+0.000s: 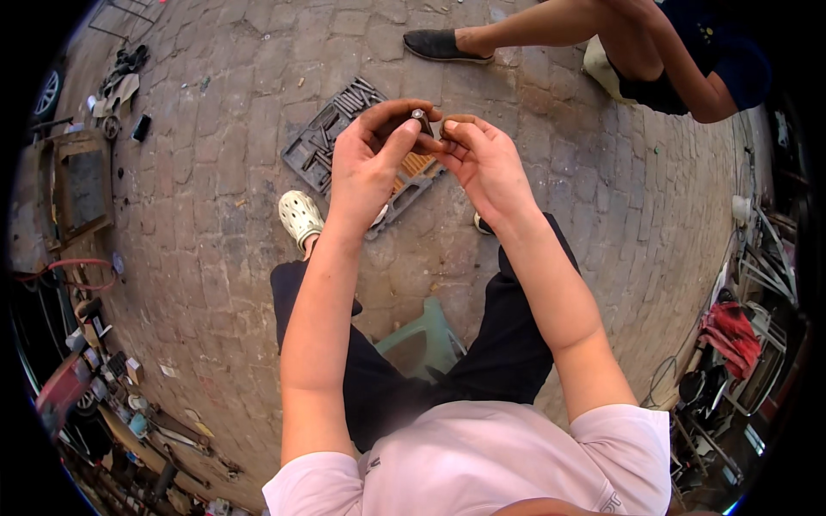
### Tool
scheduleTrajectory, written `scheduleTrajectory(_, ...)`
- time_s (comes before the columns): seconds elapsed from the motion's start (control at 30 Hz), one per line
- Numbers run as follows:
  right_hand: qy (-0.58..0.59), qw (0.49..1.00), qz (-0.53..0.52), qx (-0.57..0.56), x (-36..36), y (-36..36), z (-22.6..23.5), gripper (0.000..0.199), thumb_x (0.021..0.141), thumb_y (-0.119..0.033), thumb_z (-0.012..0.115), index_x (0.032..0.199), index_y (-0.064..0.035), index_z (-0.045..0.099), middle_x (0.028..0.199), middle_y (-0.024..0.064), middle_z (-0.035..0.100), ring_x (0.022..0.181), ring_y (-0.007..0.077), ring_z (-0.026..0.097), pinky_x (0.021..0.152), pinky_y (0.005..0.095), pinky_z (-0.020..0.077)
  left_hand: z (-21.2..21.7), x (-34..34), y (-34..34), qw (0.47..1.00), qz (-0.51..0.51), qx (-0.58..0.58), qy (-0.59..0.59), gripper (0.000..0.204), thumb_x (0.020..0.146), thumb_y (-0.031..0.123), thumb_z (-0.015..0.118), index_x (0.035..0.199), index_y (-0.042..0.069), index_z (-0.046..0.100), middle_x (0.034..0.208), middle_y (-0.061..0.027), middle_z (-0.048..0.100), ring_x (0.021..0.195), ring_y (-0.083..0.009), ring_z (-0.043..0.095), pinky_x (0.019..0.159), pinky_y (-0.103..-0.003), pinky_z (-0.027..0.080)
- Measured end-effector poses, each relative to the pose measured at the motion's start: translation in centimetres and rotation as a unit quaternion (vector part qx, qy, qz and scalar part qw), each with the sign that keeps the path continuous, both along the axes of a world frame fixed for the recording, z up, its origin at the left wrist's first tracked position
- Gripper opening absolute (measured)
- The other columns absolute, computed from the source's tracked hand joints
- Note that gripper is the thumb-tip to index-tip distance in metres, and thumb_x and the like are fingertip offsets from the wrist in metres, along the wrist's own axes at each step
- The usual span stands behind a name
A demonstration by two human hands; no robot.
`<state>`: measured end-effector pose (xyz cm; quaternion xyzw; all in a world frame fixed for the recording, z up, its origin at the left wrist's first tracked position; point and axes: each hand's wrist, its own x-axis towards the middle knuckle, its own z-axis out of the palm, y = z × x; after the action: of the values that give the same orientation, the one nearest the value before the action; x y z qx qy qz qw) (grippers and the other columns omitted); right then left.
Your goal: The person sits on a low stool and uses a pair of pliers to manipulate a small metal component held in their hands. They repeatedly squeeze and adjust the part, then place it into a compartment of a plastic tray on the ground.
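Observation:
My left hand [374, 159] is closed around a small dark metal piece with a bright round end [419, 114], gripped between thumb and fingers. It looks like a socket or bit, but its exact kind does not show. Close beside it, my right hand [486, 168] has thumb and forefinger pinched together; whatever is between them is too small to make out. Under both hands, a grey tool case [406, 199] lies open on the ground. Metal bits or sockets [320, 156] fill its left part, and more metal pieces [353, 99] lie at its far end. My hands cover its middle.
Between my legs is a green plastic stool [440, 331]. Another person's leg and dark shoe [443, 45] reach in at the far right. Tools and parts [129, 370] clutter the left edge; metal scrap and a red cloth [730, 337] lie along the right. Brick paving [206, 249] forms the ground.

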<state>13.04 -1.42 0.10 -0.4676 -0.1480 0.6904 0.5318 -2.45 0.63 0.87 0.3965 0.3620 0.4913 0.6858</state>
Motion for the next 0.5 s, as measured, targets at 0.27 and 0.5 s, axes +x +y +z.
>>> scheduleTrajectory(0.27, -0.061, 0.997, 0.039, 0.011, 0.01, -0.1, 0.14, 0.018, 0.095, -0.011, 0.054, 0.107, 0.0023, 0.059, 0.101, 0.008, 0.065, 0.091, 0.0145, 0.065, 0.084, 0.028, 0.0512, -0.25, -0.37, 0.01, 0.995, -0.031, -0.078, -0.05, 0.025, 0.094, 0.012, 0.059, 0.112, -0.004, 0.065, 0.103, -0.0149, 0.069, 0.086, -0.0201, 0.07, 0.083, -0.03, 0.055)
scheduleTrajectory(0.5, -0.035, 0.999, 0.033, -0.004, 0.26, -0.03, 0.22, 0.02, 0.096, -0.012, 0.052, 0.108, 0.0024, 0.059, 0.102, 0.0085, 0.065, 0.091, 0.0143, 0.065, 0.084, 0.028, 0.0531, 0.15, -0.26, 0.17, 0.992, -0.062, -0.076, -0.08, 0.024, 0.093, 0.006, 0.058, 0.113, -0.006, 0.064, 0.105, -0.0149, 0.069, 0.088, -0.0211, 0.07, 0.083, -0.03, 0.056)
